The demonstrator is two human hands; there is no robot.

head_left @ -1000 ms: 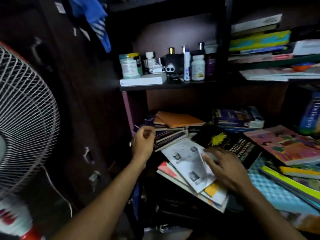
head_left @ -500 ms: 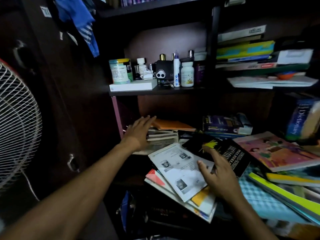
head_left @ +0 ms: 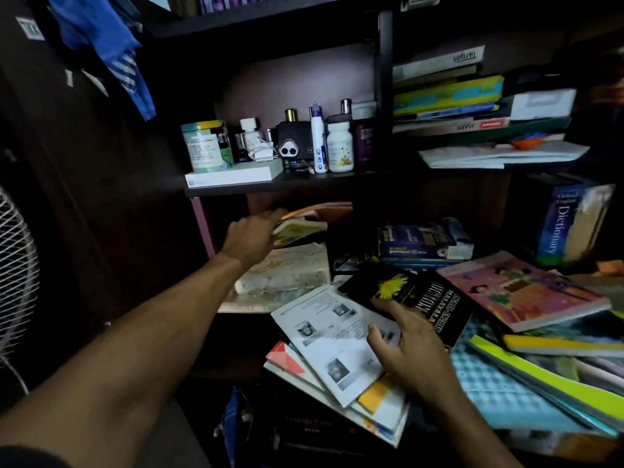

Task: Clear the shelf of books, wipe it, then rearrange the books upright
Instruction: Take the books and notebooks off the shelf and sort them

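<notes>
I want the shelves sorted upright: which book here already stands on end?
The blue Dictionary at the far right of the lower shelf; it stands with its spine upright, while the others lie flat in stacks.

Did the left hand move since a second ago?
Yes. The left hand has reached further into the shelf, under the board that carries the bottles, and now grips the stack of books lying there. Earlier it hovered in front of them.
</notes>
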